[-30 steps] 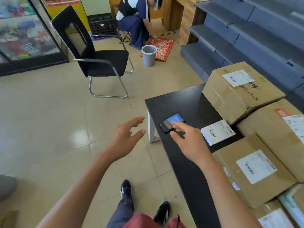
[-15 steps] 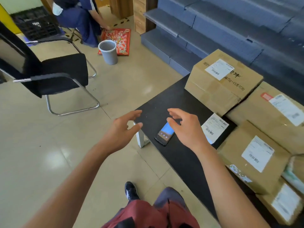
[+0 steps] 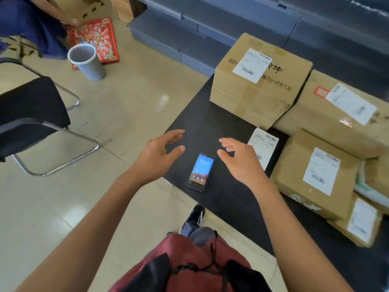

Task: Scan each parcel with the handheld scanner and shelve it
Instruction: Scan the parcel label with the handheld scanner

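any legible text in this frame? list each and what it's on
"75g×45支(C8)": printed on top of the large cardboard box, beside its white shipping label.
Other print on that box: partly covered, unreadable.
All shipping labels and barcodes: too small.
Scanner screen: icons only, blurred.

Scanner (image 3: 200, 171) on table (image 3: 210, 114), between hands; parcels (image 3: 259, 81) right.

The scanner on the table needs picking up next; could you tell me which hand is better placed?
Probably the right hand: its open fingers hover just beside the scanner top. The left hand, also open, sits farther off by the table edge.
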`<state>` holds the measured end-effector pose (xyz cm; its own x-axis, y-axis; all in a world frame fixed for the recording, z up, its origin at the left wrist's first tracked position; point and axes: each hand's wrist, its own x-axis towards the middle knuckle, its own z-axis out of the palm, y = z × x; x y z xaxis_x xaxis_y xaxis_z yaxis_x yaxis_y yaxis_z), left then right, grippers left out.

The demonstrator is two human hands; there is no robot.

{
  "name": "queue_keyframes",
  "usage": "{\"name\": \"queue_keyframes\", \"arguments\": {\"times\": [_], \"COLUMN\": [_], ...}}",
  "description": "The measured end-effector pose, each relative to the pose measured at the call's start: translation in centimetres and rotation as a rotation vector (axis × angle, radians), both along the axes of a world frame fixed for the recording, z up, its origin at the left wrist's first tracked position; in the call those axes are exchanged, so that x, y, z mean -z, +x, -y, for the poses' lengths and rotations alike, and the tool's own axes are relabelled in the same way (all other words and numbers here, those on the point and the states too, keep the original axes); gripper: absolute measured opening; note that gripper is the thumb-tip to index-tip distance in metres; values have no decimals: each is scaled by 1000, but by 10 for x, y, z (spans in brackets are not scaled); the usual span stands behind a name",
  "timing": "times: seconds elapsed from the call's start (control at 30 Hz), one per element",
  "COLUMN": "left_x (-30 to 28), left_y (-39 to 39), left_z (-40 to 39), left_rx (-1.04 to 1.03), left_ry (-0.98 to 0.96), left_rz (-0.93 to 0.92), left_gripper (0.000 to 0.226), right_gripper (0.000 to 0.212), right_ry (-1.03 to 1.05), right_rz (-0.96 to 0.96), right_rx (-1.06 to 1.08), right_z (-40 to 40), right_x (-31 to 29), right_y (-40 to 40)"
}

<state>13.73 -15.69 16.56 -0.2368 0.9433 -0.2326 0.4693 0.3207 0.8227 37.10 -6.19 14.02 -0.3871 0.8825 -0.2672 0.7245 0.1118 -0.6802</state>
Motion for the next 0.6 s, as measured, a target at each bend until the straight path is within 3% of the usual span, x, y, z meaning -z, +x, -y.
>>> {"name": "queue_keyframes", "arguments": {"times": [0.23,0.6], "left_x": [28,87], "left_y": [11,11], "left_z": [-53,-105], "left_rx": [172,489], "left_ry": [-74,-239], "left_rz": [-56,-93], "left_gripper": [45,44], "right_gripper": [41,60], "right_ry": [-91,-230], "right_rz": [105,212], "right_rx": [55,315], "right_z": [-12,17], "right_x": [30,100], "right_y": [11,-6]}}
